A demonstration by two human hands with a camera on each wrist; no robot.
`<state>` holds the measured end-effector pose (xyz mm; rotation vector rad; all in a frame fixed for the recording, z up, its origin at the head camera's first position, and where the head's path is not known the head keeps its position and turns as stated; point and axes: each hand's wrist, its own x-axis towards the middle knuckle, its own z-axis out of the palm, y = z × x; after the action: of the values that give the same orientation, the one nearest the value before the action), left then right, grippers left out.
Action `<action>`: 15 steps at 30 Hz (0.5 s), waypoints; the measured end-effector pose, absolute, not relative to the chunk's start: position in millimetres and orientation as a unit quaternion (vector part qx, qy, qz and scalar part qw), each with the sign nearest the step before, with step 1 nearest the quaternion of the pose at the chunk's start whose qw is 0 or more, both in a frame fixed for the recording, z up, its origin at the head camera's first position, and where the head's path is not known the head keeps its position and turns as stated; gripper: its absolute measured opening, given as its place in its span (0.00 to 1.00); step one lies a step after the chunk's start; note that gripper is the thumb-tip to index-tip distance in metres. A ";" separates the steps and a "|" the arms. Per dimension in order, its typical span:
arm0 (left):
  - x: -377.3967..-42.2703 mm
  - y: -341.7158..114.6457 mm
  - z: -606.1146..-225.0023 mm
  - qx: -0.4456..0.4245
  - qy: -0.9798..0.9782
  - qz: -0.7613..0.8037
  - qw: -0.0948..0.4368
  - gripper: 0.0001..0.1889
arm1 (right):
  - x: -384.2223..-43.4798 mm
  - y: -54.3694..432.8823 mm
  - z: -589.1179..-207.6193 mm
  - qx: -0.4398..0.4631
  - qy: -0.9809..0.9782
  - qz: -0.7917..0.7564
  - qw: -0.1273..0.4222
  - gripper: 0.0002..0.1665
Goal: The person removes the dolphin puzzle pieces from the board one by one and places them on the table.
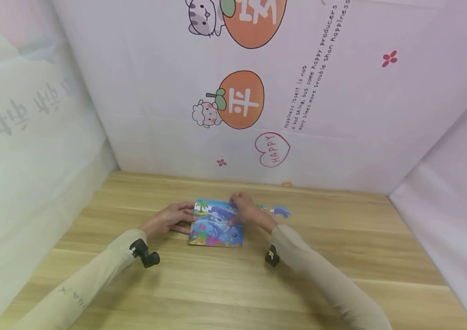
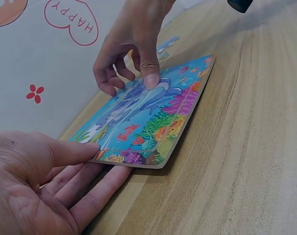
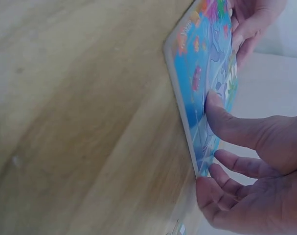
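Blue, dolphin-printed board (image 1: pixel 218 234), left hand (image 1: pixel 172 217) pinching its edge, right hand (image 1: pixel 249 211) relaxed upon it.

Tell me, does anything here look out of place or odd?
Two mild oddities: a small blue-purple piece lies loose on the table, to the right of the picture board, and the HAPPY heart on the backdrop stands sideways, its letters running upward. I see no spill.
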<state>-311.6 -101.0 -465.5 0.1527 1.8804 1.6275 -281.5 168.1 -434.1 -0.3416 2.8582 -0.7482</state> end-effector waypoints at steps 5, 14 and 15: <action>-310.3 -99.3 -466.9 0.057 0.722 0.615 0.312 0.37 | -281.4 169.0 -435.2 -0.107 0.960 -0.244 0.090 0.37; -312.0 -100.0 -469.8 0.057 0.722 0.618 0.306 0.35 | -276.5 163.9 -437.8 -0.085 0.964 -0.245 0.055 0.38; -312.2 -100.4 -470.7 0.053 0.722 0.619 0.306 0.35 | -275.5 163.1 -438.8 -0.088 0.963 -0.250 0.050 0.38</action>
<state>-312.2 -100.4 -470.7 0.1410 1.9104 1.6371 -275.5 163.1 -438.8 -0.2672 2.9330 -0.7630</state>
